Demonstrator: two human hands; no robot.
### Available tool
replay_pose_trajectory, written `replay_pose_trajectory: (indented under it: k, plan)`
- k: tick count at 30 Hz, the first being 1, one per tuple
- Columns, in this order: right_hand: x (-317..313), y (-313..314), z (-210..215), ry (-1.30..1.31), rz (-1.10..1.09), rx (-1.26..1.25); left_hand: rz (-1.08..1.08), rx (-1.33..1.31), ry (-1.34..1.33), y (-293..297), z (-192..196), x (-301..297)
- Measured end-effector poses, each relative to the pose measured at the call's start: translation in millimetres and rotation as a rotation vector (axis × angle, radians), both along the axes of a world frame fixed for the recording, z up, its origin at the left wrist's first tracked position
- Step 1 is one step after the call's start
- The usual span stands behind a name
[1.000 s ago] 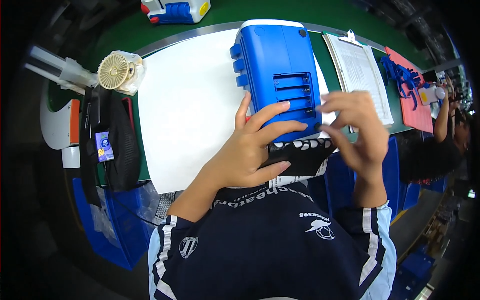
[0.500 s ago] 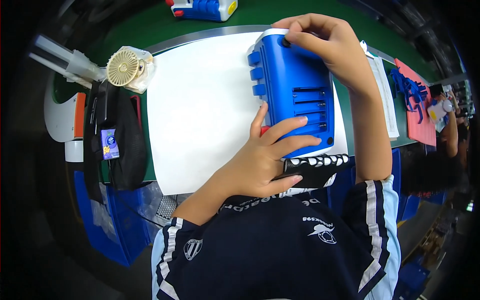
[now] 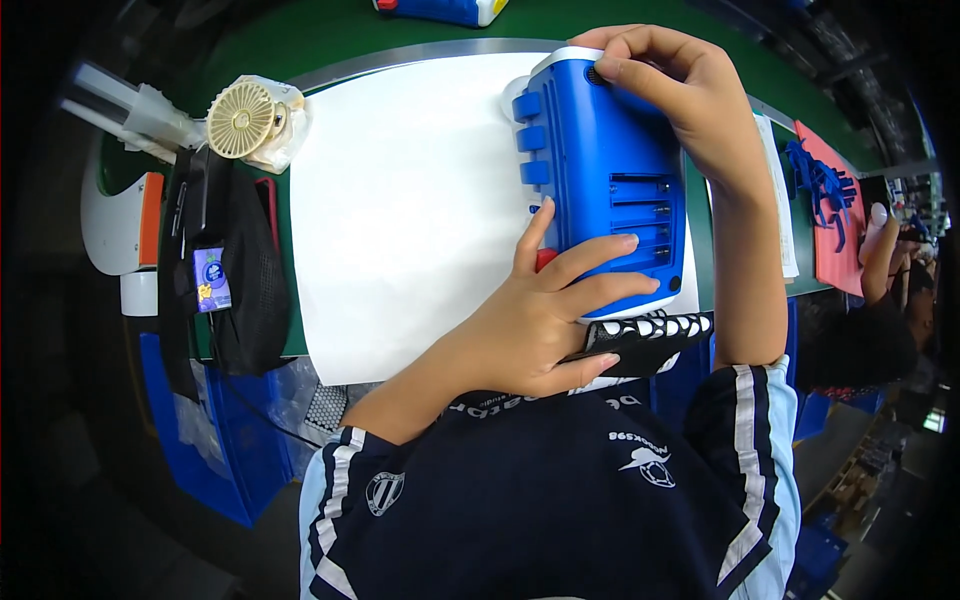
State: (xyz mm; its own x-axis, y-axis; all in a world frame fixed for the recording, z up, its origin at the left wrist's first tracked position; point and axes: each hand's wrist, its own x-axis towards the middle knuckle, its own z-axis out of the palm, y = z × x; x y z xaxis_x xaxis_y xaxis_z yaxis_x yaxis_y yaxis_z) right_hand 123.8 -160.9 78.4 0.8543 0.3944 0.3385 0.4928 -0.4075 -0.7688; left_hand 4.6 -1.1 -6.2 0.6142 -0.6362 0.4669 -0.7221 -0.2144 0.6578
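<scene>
Case (image 3: 615, 130), blue, with 4 slots (image 3: 642, 216)
Left hand (image 3: 535, 320) clamps its near end; right hand (image 3: 690, 95) pinches the far end; white paper (image 3: 400, 200) lies left of the case.

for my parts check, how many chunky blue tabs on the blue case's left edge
3: upper tab, middle tab and lower tab, all above the left hand, which may hide more.

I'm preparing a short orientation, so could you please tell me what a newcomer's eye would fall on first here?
Probably the bright blue plastic device with white edges, the left hand on its near end and the right hand gripping its far end. To its left spreads a large white sheet, with a round cream plastic fan beside the sheet's far left corner.
</scene>
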Motion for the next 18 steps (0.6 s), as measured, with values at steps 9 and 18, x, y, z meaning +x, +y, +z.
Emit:
replay_pose_trajectory:
  k: [9, 18]
  plan:
    - [0.5, -1.0, -3.0, -0.013, -0.013, -0.006, -0.011, -0.113, 0.033, -1.2, 4.1, -2.1]
    - [1.5, -0.6, -3.1, -0.008, 0.003, 0.001, -0.012, -0.102, 0.023, -1.3, 4.2, -1.8]
